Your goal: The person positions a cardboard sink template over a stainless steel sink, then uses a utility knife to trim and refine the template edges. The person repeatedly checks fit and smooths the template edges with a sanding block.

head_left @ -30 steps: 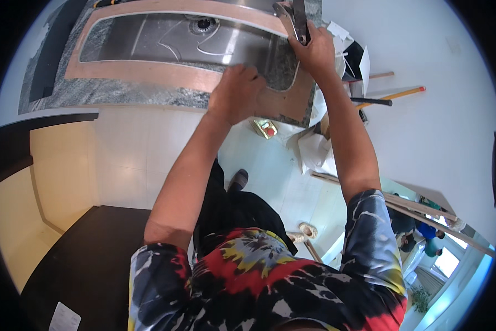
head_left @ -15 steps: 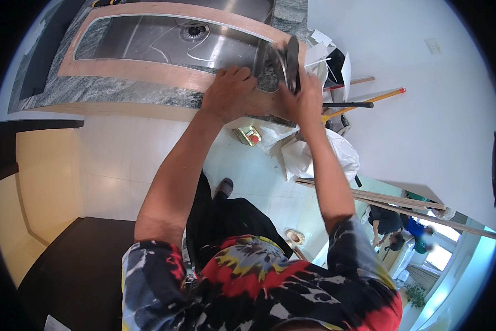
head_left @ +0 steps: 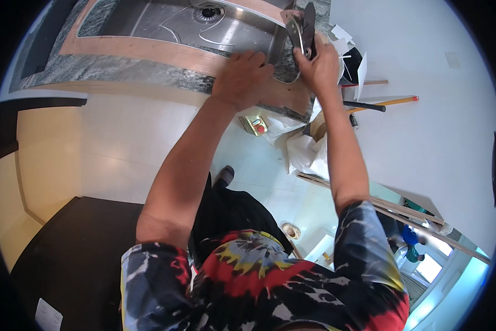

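A thin wooden frame (head_left: 165, 54), with a long opening edged in white, lies on the grey marbled countertop (head_left: 110, 70) around a steel sink (head_left: 242, 30). My left hand (head_left: 242, 80) is closed over the near rail of this frame, toward its right end; its fingertips are hidden. At the frame's right end, my right hand (head_left: 321, 65) grips a metal tool with two flat blades (head_left: 308, 25), spread apart and pointing away from me. The tool's lower part is inside my fingers, so its exact kind does not show.
A drain (head_left: 208, 14) and thin white strips lie in the sink. Right of the counter are white papers (head_left: 341, 34), a yellow pole (head_left: 391, 103) and a black rod (head_left: 369, 105). Below stand a gold tin (head_left: 253, 125) and white bags (head_left: 303, 154). Long boards (head_left: 408, 212) lean at right.
The counter, sink and frame sit higher in the view, shifted slightly right. The bladed tool, blurred before, now shows sharply with its blades apart. My left hand stays on the frame.
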